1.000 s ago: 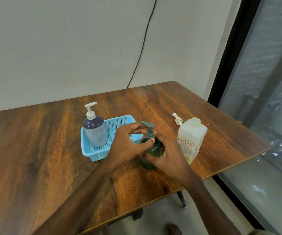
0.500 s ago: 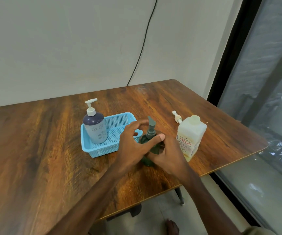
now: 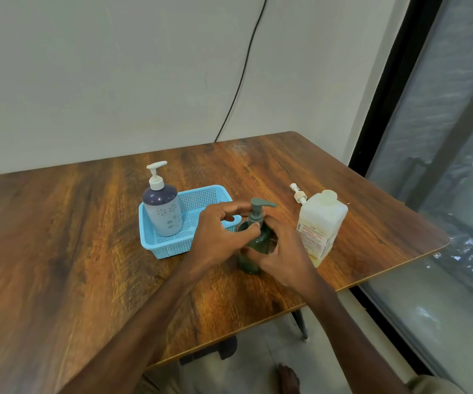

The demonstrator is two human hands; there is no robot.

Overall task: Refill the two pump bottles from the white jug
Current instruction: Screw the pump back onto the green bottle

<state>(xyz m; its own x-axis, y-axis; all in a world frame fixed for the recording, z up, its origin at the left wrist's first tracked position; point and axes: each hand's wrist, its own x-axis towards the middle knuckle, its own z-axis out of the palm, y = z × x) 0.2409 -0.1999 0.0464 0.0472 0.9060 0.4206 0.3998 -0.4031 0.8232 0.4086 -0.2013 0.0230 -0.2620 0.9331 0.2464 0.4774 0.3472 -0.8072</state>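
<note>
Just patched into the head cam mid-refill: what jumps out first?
Both hands meet at table centre on the dark green pump bottle: left hand at its pump collar, right hand around the body. The white jug stands just right, a loose pump behind it. The purple pump bottle sits in the blue basket, left.

The white jug (image 3: pixel 321 226) bears a label with red lettering too small to read; nothing else lettered.
</note>
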